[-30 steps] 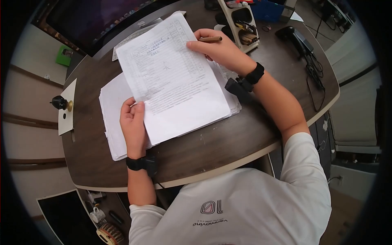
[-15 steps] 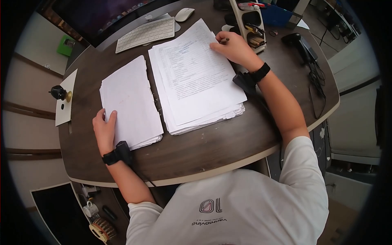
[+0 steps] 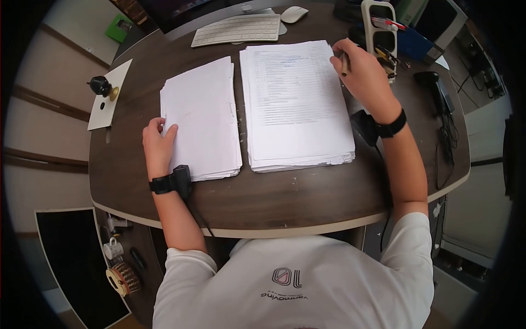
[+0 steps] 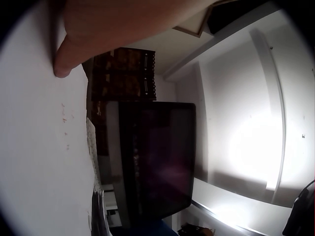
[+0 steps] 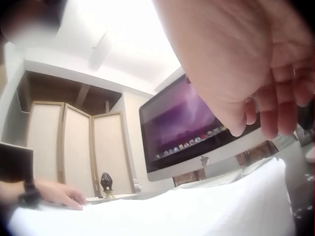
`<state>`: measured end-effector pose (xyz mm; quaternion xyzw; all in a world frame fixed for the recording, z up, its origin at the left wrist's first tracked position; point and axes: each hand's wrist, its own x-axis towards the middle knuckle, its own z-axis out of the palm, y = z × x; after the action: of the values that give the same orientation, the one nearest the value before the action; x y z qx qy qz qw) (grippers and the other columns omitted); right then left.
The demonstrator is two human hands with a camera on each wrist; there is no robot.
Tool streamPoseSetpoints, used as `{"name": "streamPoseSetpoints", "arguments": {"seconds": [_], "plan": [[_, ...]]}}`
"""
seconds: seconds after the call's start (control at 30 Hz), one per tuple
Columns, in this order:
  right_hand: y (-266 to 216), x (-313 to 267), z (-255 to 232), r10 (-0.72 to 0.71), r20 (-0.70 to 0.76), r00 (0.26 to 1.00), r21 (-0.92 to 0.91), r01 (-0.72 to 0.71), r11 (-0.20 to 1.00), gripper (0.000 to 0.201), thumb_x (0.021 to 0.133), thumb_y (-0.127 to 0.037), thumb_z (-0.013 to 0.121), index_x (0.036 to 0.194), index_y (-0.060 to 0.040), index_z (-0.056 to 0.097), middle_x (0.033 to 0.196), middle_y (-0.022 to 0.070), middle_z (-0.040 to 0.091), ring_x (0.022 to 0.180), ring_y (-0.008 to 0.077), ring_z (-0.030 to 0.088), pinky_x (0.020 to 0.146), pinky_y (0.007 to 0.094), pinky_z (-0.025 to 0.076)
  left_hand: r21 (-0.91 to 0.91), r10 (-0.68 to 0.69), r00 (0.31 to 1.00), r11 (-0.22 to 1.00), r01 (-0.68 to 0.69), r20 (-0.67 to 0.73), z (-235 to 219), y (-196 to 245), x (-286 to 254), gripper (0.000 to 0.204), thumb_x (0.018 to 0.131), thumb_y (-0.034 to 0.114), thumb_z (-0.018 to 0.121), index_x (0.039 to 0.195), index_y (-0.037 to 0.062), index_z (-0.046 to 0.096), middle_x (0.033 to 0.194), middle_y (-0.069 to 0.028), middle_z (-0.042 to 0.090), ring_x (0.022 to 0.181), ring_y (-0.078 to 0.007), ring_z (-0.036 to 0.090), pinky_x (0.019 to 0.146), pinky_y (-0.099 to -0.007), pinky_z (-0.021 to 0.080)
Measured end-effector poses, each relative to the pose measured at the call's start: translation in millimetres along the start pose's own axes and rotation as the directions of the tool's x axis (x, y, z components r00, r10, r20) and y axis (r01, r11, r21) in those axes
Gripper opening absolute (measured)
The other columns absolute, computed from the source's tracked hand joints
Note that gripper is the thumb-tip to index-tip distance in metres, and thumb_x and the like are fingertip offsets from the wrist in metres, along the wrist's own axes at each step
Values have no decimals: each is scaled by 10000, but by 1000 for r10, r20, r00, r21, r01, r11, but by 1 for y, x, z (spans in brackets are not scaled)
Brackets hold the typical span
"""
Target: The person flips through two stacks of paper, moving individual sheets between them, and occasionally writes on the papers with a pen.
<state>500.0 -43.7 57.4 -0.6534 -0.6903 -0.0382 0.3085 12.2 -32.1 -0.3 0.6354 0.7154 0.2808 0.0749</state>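
Observation:
Two stacks of paper lie side by side on the dark desk. My left hand [image 3: 158,144] rests at the left edge of the left stack [image 3: 205,123], whose top sheet looks almost blank, with the thumb [image 4: 62,69] on the paper in the left wrist view. On the right stack [image 3: 298,118] the top sheet is printed, with small blue handwriting near its top. My right hand [image 3: 366,77] holds a brown pen [image 3: 344,64] in curled fingers, at that stack's upper right corner. In the right wrist view this hand [image 5: 246,69] hangs over the paper and the pen is hidden.
Behind the stacks are a white keyboard [image 3: 238,30], a mouse [image 3: 294,14] and a monitor [image 5: 197,132]. A pen holder [image 3: 379,33] stands beyond the right hand. At the right lies a black handheld device [image 3: 434,90] with a cable. A dark ornament [image 3: 101,86] stands at the left.
The printed sheet, earlier raised in both hands, now lies flat on the right stack. My left hand let go of it and moved left to the other stack. The pen stays in my right hand.

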Motion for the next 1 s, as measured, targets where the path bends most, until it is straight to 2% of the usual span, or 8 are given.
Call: {"name": "streamPoseSetpoints", "arguments": {"seconds": [0.2,0.33,0.47,0.53,0.67,0.8,0.87,1.0], "plan": [[-52,-16,-42,-185,415,891,397,5,918,216,1011,-186,723,1148,-23,690,751,175,656,692,367,648,673,439,518,39,-6,1000,999,7,-18,3,-2,4,230,990,210,713,1068,-4,678,1007,-169,679,1016,-323,651,912,-443,532],[-55,-31,-7,-291,436,851,553,2,833,255,1046,-226,685,1197,-20,690,789,193,672,721,346,669,705,410,536,67,39,999,997,-36,-38,6,-10,9,198,1012,191,675,1030,-6,667,985,-170,682,1017,-327,644,901,-453,524],[-54,-41,32,-229,313,922,703,-62,709,308,1103,-281,619,1269,-28,675,867,157,711,785,261,686,781,366,555,-42,70,985,996,-77,-156,0,3,8,201,1030,186,662,1062,-12,664,986,-160,692,932,-289,656,858,-414,536],[-55,-40,27,-109,483,869,735,-335,590,422,1157,-374,515,1371,-30,634,989,85,734,886,163,680,887,302,549,-130,14,983,991,-38,-180,-8,21,4,203,1042,187,656,1073,-13,661,975,-144,691,895,-259,657,836,-390,539],[-44,-33,32,-24,523,852,730,-433,529,523,1165,-473,438,1344,-33,660,984,75,733,887,146,680,890,293,544,-310,33,958,942,-125,-286,-11,29,4,214,1107,208,610,1120,-6,625,950,-51,648,867,-134,613,807,-299,519],[-36,-28,39,-3,603,798,723,-545,424,605,1162,-535,387,1251,-26,703,921,54,716,851,114,659,847,267,529,-521,63,904,799,-300,-423,-16,27,-1,221,1151,231,564,1207,17,567,1042,-16,628,939,-83,589,857,-250,503],[-34,-28,41,-5,627,779,714,-572,403,616,1160,-543,384,1214,-28,716,895,44,706,832,106,648,828,260,523,-757,-94,887,566,-327,-453,-26,41,-5,224,1152,235,557,1236,27,554,1086,-42,640,989,-103,610,899,-278,524],[-34,-26,40,1,643,766,720,-605,341,570,1157,-518,417,1165,-36,722,858,30,688,808,104,641,798,257,515,-974,-231,962,202,-102,-149,-25,59,-7,241,1153,226,538,1297,33,541,1201,-118,668,1075,-196,671,975,-355,575]]}}
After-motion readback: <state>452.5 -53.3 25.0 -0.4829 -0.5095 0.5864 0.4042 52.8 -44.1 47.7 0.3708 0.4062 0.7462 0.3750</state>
